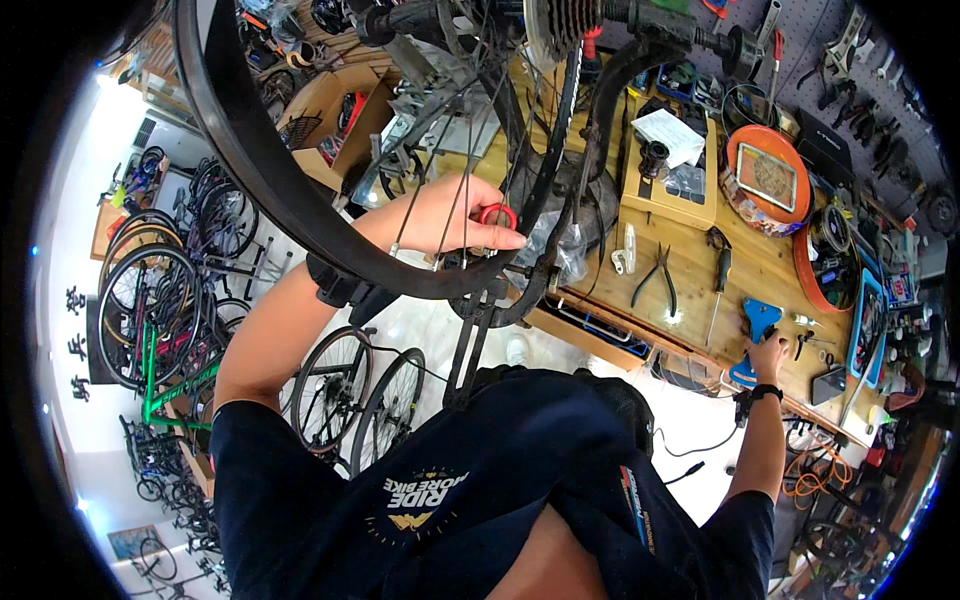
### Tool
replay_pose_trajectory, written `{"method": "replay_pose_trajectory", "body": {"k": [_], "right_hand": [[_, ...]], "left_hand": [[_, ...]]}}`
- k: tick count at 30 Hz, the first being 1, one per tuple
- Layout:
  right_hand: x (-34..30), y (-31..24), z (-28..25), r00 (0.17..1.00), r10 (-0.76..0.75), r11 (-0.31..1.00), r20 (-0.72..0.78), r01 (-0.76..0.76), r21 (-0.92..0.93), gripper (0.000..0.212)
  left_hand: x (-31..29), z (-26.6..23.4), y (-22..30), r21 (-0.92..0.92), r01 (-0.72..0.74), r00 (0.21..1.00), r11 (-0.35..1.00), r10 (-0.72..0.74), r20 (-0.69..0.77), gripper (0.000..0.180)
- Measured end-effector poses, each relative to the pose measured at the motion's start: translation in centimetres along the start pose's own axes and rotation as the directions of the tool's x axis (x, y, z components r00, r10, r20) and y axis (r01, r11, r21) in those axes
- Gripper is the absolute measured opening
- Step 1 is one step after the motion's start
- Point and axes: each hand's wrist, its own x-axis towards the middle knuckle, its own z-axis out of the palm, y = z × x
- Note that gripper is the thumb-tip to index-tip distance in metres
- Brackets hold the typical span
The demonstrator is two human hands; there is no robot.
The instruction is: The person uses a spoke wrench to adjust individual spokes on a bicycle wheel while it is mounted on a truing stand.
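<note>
A bicycle wheel with a black rim stands in a dark truing stand, its cassette at the top. My left hand reaches in among the spokes near the bottom of the rim. Pinched between its thumb and fingers is a red round spoke wrench, close to a spoke. At the right end of the wooden bench my right hand is closed around a blue spoke tension meter; the hand covers the tool's middle.
Pliers and a screwdriver lie between my hands on the bench. Farther back are a cardboard box and an orange round tin. A blue tray sits far right. Several bicycles stand at left.
</note>
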Motion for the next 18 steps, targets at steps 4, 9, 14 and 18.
{"method": "replay_pose_trajectory", "body": {"k": [4, 9, 14, 18], "right_hand": [[0.5, -1.3, -0.4, 0.993, 0.084, 0.996, 0.086, -0.086, 0.019, 0.097], [2.2, 0.4, 2.0, 0.987, 0.146, 0.989, 0.071, -0.145, -0.013, 0.101], [0.3, -5.0, -4.7, 0.989, 0.135, 0.988, -0.057, -0.139, -0.074, 0.088], [-1.6, -10.7, -13.6, 0.938, -0.282, 0.944, -0.201, 0.309, 0.119, 0.055]], "left_hand": [[-0.1, 0.9, -0.6, 0.005, 0.038, 0.995, 0.999, -0.037, -0.097, 0.037], [0.7, 1.4, 0.4, 0.024, -0.023, 0.977, 0.999, 0.028, -0.210, 0.038], [0.6, 3.2, -1.4, -0.021, 0.014, 0.951, 1.000, -0.020, -0.310, 0.036], [0.5, 2.9, -0.9, 0.060, -0.034, 0.938, 0.998, 0.053, -0.343, 0.036]]}}
